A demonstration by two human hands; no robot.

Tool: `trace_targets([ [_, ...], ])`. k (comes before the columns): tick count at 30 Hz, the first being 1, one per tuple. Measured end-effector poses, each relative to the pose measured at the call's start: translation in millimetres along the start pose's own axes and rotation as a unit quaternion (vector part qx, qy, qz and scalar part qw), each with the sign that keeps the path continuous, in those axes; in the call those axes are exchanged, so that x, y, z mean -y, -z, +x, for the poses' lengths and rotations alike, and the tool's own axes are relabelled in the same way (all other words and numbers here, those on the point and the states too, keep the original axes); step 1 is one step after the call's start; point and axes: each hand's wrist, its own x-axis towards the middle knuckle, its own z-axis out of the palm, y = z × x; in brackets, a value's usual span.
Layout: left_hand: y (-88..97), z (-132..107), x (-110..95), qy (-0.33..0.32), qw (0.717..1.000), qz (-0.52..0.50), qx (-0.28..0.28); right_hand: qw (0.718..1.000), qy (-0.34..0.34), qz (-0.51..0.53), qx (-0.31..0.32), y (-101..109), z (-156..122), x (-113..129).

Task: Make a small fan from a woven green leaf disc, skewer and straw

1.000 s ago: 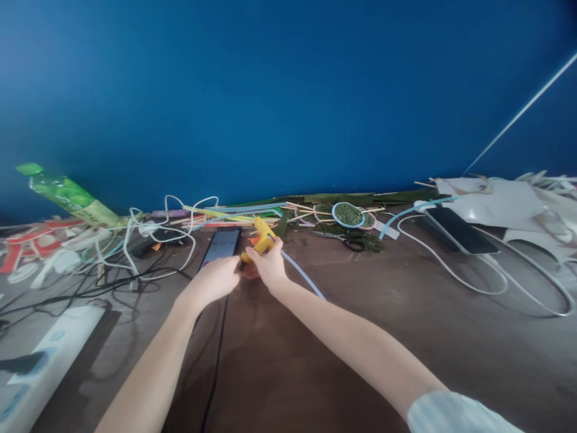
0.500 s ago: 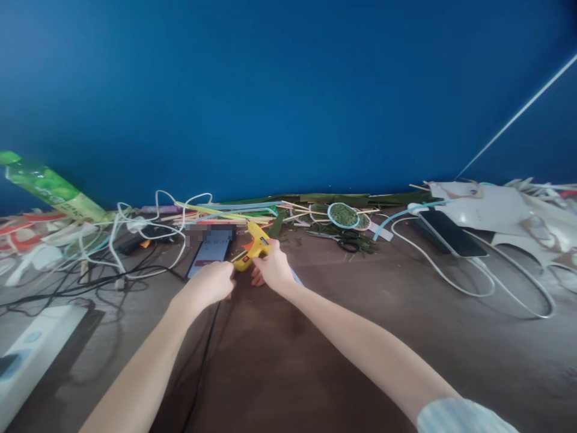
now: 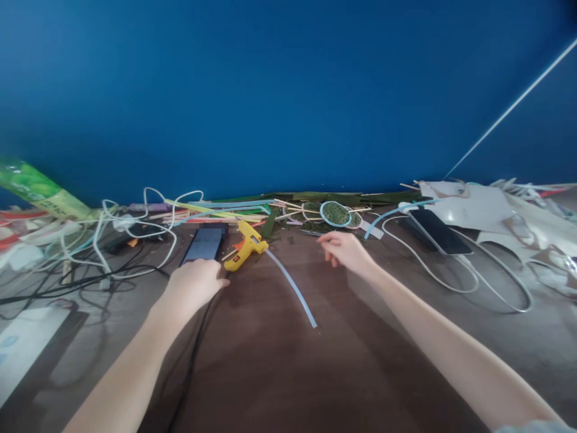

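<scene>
My left hand [image 3: 198, 282] is just below a phone [image 3: 204, 240] with a lit screen. Its thumb points right, apart from the hand, and the other fingers are mostly hidden; I see nothing held. To its right, a yellow glue gun [image 3: 246, 245] lies on the table, touched by neither hand. A thin pale blue strip [image 3: 293, 287] runs from beside the gun toward the front. Farther right, my right hand [image 3: 345, 252] hovers with loosely bent fingers and holds nothing visible. Behind it are the thin blades of scissors [image 3: 311, 232], whose handles are hidden by the hand.
Rings filled with green bits [image 3: 335, 214], sticks and leaf strips line the blue wall [image 3: 288, 90]. White cables [image 3: 97, 240], a power strip [image 3: 27, 340] and a green-labelled bottle [image 3: 45, 189] are on the left. A dark phone [image 3: 442, 231] and white sheet pieces [image 3: 478, 207] lie right.
My right hand has let go of the glue gun, which now lies on the table, and has moved right toward the scissors. My left hand has shifted slightly left, away from the gun.
</scene>
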Motion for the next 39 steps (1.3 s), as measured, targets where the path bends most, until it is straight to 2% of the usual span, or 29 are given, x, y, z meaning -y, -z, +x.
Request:
trace_targets([
  [2,4.9,-9,-7,-0.009,1.0,-0.014,-0.027,0.997,-0.003,-0.044,-0.059,24,6,-21],
  [5,0.9,-20,-30,-0.117,0.986,-0.093,-0.077,0.986,0.021,-0.111,-0.126,46,14,-39],
  [6,-4.1,-23,-40,-0.176,0.972,-0.113,-0.105,0.981,0.037,-0.131,-0.137,48,17,-41],
  [9,-25.5,-23,-74,-0.352,0.92,-0.126,-0.117,0.968,0.106,-0.182,-0.136,40,23,-38],
  [11,-39.3,-20,-90,-0.398,0.901,-0.116,-0.128,0.957,0.156,-0.214,-0.115,26,25,-33],
  [14,-51.8,-20,-100,-0.385,0.908,-0.107,-0.124,0.939,0.2,-0.258,-0.104,9,23,-31],
  [17,-57.0,-25,-95,-0.375,0.912,-0.099,-0.13,0.923,0.22,-0.294,-0.11,5,14,-35],
  [23,-66.1,-31,-84,-0.375,0.902,-0.149,-0.152,0.899,0.239,-0.347,-0.115,17,0,-45],
  [26,-69.2,-33,-83,-0.355,0.907,-0.155,-0.163,0.89,0.234,-0.369,-0.128,21,2,-47],
  [30,-72.2,-38,-84,-0.331,0.919,-0.138,-0.166,0.877,0.257,-0.39,-0.111,25,11,-45],
  [34,-76.4,-45,-91,-0.309,0.925,-0.126,-0.183,0.866,0.277,-0.399,-0.115,34,18,-36],
  [39,-79.3,-61,-113,-0.293,0.921,-0.129,-0.222,0.861,0.28,-0.399,-0.145,55,18,-21],
])
